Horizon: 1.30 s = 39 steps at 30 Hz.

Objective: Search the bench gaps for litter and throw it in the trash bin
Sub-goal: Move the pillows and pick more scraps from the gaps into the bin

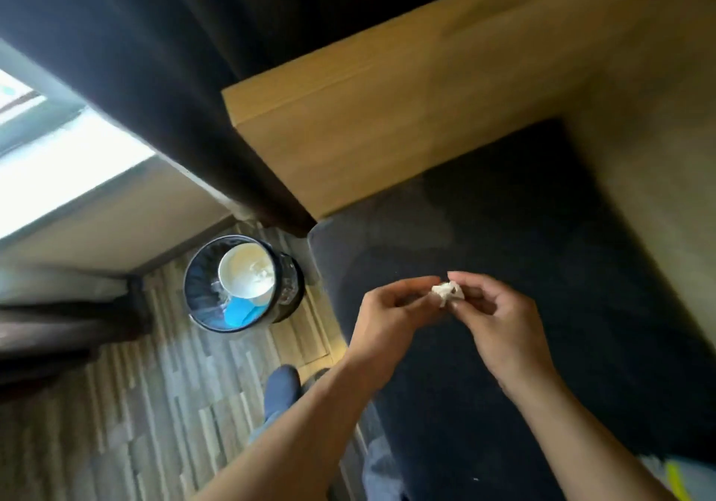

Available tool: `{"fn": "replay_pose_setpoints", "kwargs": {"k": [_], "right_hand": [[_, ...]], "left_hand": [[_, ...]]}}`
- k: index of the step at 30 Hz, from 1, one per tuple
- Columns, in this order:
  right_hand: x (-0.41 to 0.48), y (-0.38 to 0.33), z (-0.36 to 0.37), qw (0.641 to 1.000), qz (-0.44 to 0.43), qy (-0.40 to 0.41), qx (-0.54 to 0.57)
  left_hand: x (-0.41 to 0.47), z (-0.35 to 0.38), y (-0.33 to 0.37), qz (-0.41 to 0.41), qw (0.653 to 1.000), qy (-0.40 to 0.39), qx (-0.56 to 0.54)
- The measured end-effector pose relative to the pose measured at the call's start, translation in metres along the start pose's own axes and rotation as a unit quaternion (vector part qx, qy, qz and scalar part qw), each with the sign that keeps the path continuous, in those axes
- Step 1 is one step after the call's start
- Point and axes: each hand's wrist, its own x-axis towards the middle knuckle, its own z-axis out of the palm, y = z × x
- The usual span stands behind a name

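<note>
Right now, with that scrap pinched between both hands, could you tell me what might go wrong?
The small white scrap is held only at the fingertips over the dark bench cushion; it could slip back down. The trash bin stands on the floor to the left, already holding a bowl, so a toss might bounce out.

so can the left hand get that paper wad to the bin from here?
Probably yes: the left hand pinches the crumpled white paper wad beside the round black trash bin, open-topped, nothing between.
</note>
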Motion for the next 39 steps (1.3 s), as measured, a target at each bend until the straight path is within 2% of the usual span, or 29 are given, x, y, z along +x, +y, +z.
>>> {"fn": "replay_pose_setpoints", "kwargs": {"k": [11,19,24,30,35,39], "right_hand": [[-0.014,-0.049,0.241,0.995,-0.003,-0.098,-0.02],[-0.011,-0.072,0.354,0.992,0.001,-0.116,-0.042],[0.002,-0.072,0.376,0.987,0.011,-0.129,-0.09],[0.01,-0.064,0.377,0.98,0.1,-0.144,-0.091],[0.001,-0.056,0.342,0.979,0.135,-0.127,-0.09],[-0.004,-0.041,0.287,0.979,0.163,-0.092,-0.079]], "left_hand": [[-0.042,-0.223,0.032,0.0,0.983,0.177,-0.053],[-0.05,-0.314,0.05,-0.025,0.963,0.248,-0.099],[-0.038,-0.337,0.059,-0.055,0.956,0.277,-0.084],[-0.041,-0.358,0.056,-0.045,0.932,0.355,-0.047],[-0.047,-0.348,0.051,-0.065,0.939,0.339,0.01],[-0.047,-0.314,0.044,-0.082,0.95,0.299,0.04]]}}
